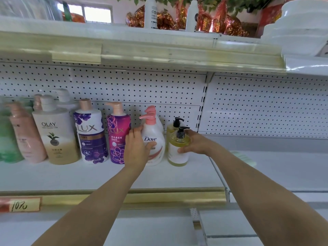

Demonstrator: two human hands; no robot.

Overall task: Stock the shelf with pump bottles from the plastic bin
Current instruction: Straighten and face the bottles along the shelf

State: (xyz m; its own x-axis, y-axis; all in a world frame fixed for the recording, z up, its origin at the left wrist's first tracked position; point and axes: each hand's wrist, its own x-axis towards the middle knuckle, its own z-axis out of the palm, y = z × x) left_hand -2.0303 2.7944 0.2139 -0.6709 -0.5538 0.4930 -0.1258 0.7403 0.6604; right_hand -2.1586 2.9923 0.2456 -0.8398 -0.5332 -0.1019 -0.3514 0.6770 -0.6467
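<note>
A row of pump bottles stands on the white shelf (177, 176). My left hand (137, 148) grips the white Dove bottle (154, 139), which has a pink pump and stands upright. My right hand (194, 143) holds a clear bottle of yellow liquid (178, 151) with a black pump, upright on the shelf just right of the Dove bottle. A second yellow bottle (173, 126) stands behind it. To the left stand a pink-purple Lux bottle (118, 135), a white-purple Lux bottle (91, 134) and an Olay bottle (56, 137). The plastic bin is out of view.
More pink and green bottles (21, 137) fill the shelf's far left. A pegboard back wall (266, 107) runs behind. The upper shelf (142, 48) overhangs, carrying white bottles, red-gold ornaments and stacked white bowls (301, 27). The shelf section to the right holds a pale green item (245, 158).
</note>
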